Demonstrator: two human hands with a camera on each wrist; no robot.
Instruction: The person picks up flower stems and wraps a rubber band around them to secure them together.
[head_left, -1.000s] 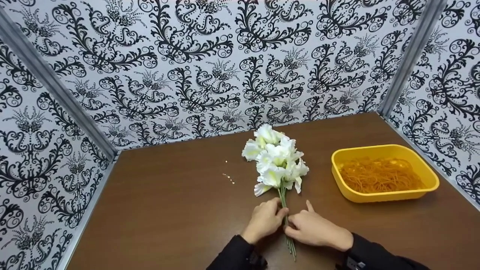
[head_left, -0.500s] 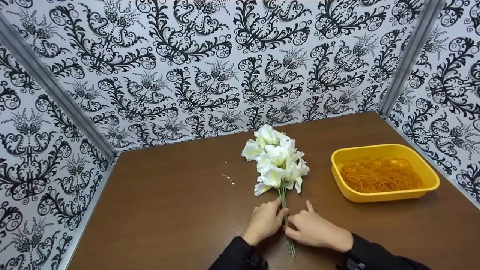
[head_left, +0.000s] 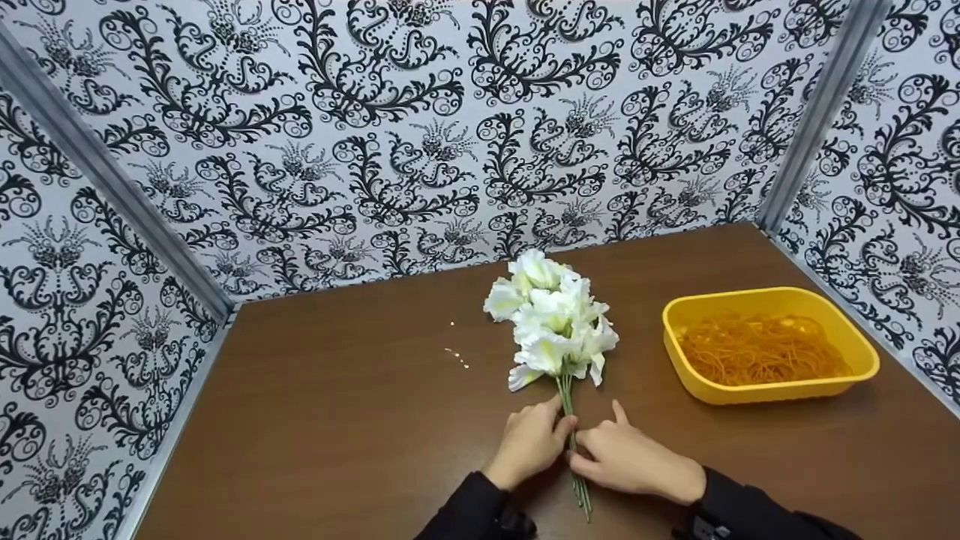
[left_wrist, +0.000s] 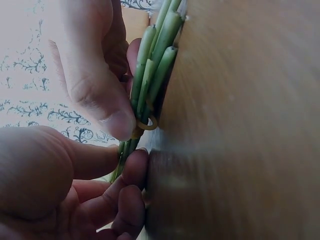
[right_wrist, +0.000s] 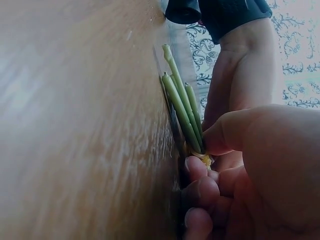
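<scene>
A bunch of white artificial flowers (head_left: 555,315) lies on the brown table (head_left: 337,405), blooms pointing away from me. My left hand (head_left: 529,442) grips the green stems (head_left: 582,495) between thumb and fingers, just below the blooms. Closer to the cut ends, my right hand (head_left: 630,457) pinches the same bundle, its index finger sticking out. A yellowish rubber band (left_wrist: 149,125) circles the stems under the right thumb, with a small loop standing out in the left wrist view. In the right wrist view the band (right_wrist: 202,159) sits bunched between thumb and fingertips.
To the right stands a yellow plastic bin (head_left: 780,394) holding a heap of orange rubber bands (head_left: 765,352). Small pale crumbs (head_left: 466,366) lie left of the flowers. Patterned black-and-white panels (head_left: 375,150) enclose the table at the back and both sides.
</scene>
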